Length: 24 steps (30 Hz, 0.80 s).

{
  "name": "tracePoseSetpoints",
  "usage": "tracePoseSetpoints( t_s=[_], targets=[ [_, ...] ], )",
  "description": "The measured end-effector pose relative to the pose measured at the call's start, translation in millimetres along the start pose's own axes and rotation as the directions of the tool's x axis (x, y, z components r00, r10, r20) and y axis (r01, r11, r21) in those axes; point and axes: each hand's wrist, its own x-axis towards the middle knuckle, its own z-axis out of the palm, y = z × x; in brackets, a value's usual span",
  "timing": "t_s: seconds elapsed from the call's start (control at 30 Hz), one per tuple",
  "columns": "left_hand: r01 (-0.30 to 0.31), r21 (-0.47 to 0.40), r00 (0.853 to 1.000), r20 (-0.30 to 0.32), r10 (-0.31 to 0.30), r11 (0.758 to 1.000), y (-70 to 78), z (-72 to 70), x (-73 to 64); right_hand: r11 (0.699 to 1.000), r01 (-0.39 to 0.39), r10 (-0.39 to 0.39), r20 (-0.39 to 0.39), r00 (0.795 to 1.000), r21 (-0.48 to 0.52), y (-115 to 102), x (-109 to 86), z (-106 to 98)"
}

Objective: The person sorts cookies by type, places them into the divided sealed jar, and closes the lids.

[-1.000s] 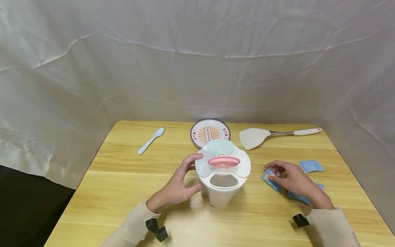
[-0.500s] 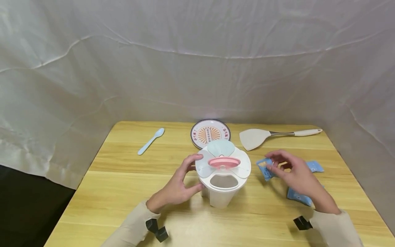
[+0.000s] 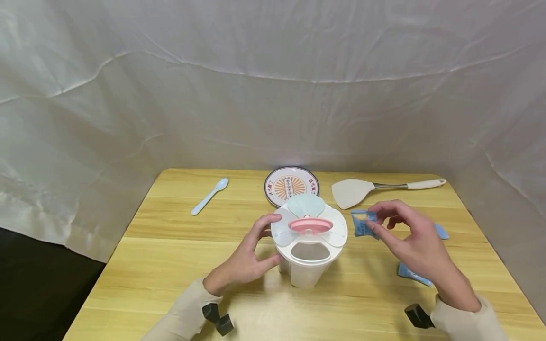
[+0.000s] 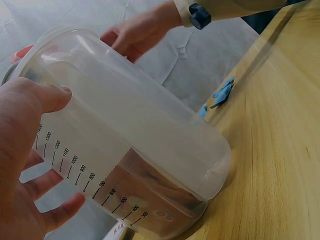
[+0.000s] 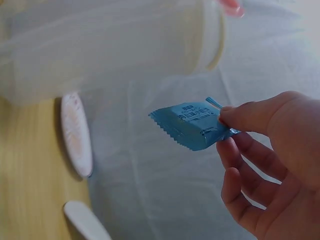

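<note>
My left hand (image 3: 246, 258) grips the side of a clear plastic food storage canister (image 3: 306, 274), thumb and fingers spread round it near the top. Its white lid (image 3: 337, 227) has petal-shaped flaps, a pink handle (image 3: 310, 225) and one uncovered opening at the front. Through the canister wall in the left wrist view, a brown packet (image 4: 150, 192) shows at the bottom of one compartment, beside a printed scale. My right hand (image 3: 420, 241) pinches a small blue snack packet (image 5: 190, 122) between thumb and fingers, held up just right of the lid.
Two more blue packets lie on the wooden table at the right, one nearer packet (image 3: 414, 274) and one mostly hidden packet (image 3: 441, 231). A patterned plate (image 3: 283, 184), a white spatula (image 3: 351, 192) and a pale blue spoon (image 3: 210, 196) lie toward the back. A grey curtain (image 3: 273, 94) hangs behind.
My right hand has lifted the blue packet off the table and brought it up and left toward the lid. The left hand and canister stay in place.
</note>
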Motion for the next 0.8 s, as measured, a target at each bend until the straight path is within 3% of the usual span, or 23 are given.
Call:
tracePoseSetpoints(
  t_s=[0.23,0.5,0.6,0.73,0.8],
  targets=[
    [-0.005,0.000,1.000,-0.004,0.005,1.000,0.5,0.5,0.5,0.993,0.111,-0.108,-0.054,0.993,0.047,-22,7.9,-4],
    [0.006,-0.001,1.000,-0.002,-0.006,1.000,1.4,0.4,-0.3,0.969,0.218,-0.197,-0.176,0.965,0.112,-46,18.7,-7],
    [0.003,-0.001,1.000,-0.004,-0.003,1.000,1.3,0.4,-0.2,0.931,0.292,-0.238,-0.241,0.941,0.220,-53,23.4,-3],
    [0.001,-0.004,1.000,-0.008,-0.001,1.000,1.2,0.8,0.1,0.835,0.394,-0.275,-0.330,0.903,0.385,-57,29.7,7],
    [0.004,-0.006,1.000,-0.006,-0.004,1.000,1.1,1.1,0.0,0.804,0.411,-0.279,-0.338,0.899,0.429,-59,31.0,12]
  ],
)
